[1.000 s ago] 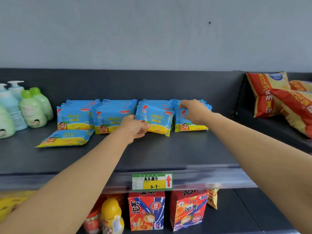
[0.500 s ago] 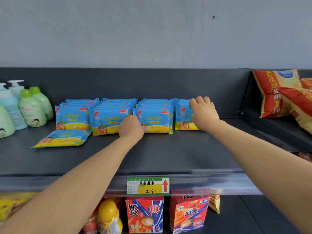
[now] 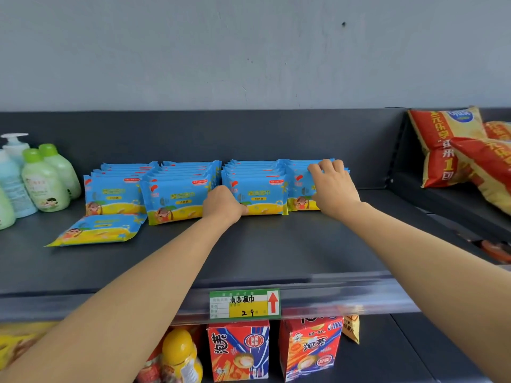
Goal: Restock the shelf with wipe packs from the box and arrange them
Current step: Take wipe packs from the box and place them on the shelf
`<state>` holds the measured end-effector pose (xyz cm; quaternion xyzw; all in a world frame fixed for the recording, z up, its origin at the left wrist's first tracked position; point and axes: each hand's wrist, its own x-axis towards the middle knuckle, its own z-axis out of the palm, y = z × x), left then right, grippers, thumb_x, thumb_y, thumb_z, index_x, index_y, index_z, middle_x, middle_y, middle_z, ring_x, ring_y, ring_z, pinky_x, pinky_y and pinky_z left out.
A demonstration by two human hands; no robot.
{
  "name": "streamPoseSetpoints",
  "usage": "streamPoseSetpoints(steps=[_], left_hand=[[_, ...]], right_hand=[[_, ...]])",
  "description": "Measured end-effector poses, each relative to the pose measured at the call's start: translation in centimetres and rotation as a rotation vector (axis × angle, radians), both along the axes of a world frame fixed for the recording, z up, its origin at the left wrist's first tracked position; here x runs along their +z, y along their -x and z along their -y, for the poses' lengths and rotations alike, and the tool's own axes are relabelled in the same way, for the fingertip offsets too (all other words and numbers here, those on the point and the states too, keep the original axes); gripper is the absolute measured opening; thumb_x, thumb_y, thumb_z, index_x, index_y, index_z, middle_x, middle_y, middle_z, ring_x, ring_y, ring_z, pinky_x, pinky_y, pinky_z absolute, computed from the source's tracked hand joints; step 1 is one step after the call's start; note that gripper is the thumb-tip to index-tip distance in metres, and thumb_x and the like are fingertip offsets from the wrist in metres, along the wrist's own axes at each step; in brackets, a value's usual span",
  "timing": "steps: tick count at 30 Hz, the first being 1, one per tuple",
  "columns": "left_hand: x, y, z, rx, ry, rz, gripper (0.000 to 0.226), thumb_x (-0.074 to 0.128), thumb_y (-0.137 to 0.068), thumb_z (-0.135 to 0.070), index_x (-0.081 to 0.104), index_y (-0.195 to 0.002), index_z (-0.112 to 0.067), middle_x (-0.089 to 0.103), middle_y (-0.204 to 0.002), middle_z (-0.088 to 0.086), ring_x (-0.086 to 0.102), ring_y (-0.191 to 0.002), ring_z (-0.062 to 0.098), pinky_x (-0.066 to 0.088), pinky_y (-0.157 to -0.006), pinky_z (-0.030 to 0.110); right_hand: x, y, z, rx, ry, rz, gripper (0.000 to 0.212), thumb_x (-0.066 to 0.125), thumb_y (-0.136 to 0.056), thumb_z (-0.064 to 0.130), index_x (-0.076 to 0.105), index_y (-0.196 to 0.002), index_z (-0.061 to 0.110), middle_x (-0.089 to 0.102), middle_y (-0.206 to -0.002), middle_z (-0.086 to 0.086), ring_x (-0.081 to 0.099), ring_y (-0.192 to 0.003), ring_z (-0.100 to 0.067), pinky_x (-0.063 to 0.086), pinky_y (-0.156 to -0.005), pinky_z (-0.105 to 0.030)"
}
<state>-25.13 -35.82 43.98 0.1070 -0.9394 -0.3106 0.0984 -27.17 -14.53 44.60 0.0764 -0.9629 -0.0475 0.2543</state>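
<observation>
Lower tier: two red snack boxes (image 3: 239,351) stand below the shelf's front edge, with a yellow bottle (image 3: 179,352) to their left.
Price tag: a green and yellow tag (image 3: 244,304) with a red arrow sits on the front edge of the shelf (image 3: 276,252), near its middle.
Loose pack: one wipe pack (image 3: 99,230) lies flat toward the left end, in front of the standing rows.
Standing packs: four rows of blue and yellow wipe packs stand upright side by side along the back of the shelf: first row (image 3: 113,194), second row (image 3: 177,197), third row (image 3: 257,194), right-end row (image 3: 300,186).
Left hand: your left hand (image 3: 222,204) rests on the shelf against the lower front of the third row, at the gap beside the second row. Its fingers are hidden behind its back, so you cannot tell whether they hold anything.
Right hand: your right hand (image 3: 333,189) lies on the right-end row, palm on the front pack and fingers hooked over the row's top edge.
Left end: green and pale blue soap bottles (image 3: 44,183) stand near the first row.
Right neighbour: red and yellow snack bags (image 3: 448,150) lean on the adjoining shelf.
Background: a grey wall (image 3: 249,51).
</observation>
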Motion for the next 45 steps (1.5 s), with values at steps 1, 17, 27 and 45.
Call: streamPoseSetpoints(steps=[1,17,27,45], left_hand=[[-0.1,0.0,0.1,-0.001,-0.009,-0.004,0.049,0.075,-0.079,-0.028,0.053,-0.114,-0.002,0.059,-0.116,0.010,0.059,-0.105,0.025,0.044,-0.072,0.031],[0.3,-0.5,0.5,-0.003,0.013,-0.058,0.036,0.070,-0.083,-0.036,0.053,-0.095,-0.007,0.062,-0.103,0.009,0.061,-0.099,0.026,0.043,-0.069,0.031],[0.5,-1.4,1.0,-0.008,0.063,-0.072,0.040,0.067,-0.085,-0.036,0.056,-0.103,-0.002,0.063,-0.105,0.010,0.062,-0.096,0.027,0.040,-0.064,0.030],[2.3,-4.6,0.0,-0.231,0.241,-0.244,0.033,0.059,-0.086,-0.019,0.037,-0.064,-0.011,0.035,-0.058,0.000,0.037,-0.053,0.018,0.021,-0.045,0.027]], right_hand=[[-0.1,-0.1,0.0,-0.002,0.001,-0.004,0.047,0.060,-0.082,0.005,0.042,-0.126,0.009,0.043,-0.128,-0.012,0.039,-0.115,-0.031,0.042,-0.091,-0.036],[0.9,-2.1,0.7,0.023,0.098,-0.056,0.043,0.049,-0.088,0.006,0.047,-0.131,0.011,0.043,-0.135,-0.009,0.035,-0.123,-0.032,0.035,-0.096,-0.036],[1.4,-3.4,2.0,0.077,0.155,-0.074,0.046,0.058,-0.084,0.006,0.049,-0.129,0.008,0.048,-0.132,-0.009,0.037,-0.122,-0.031,0.033,-0.098,-0.036],[0.6,-6.8,4.6,0.139,0.212,-0.116,0.036,0.047,-0.088,0.002,0.056,-0.122,0.007,0.057,-0.118,-0.012,0.047,-0.112,-0.033,0.034,-0.093,-0.036]])
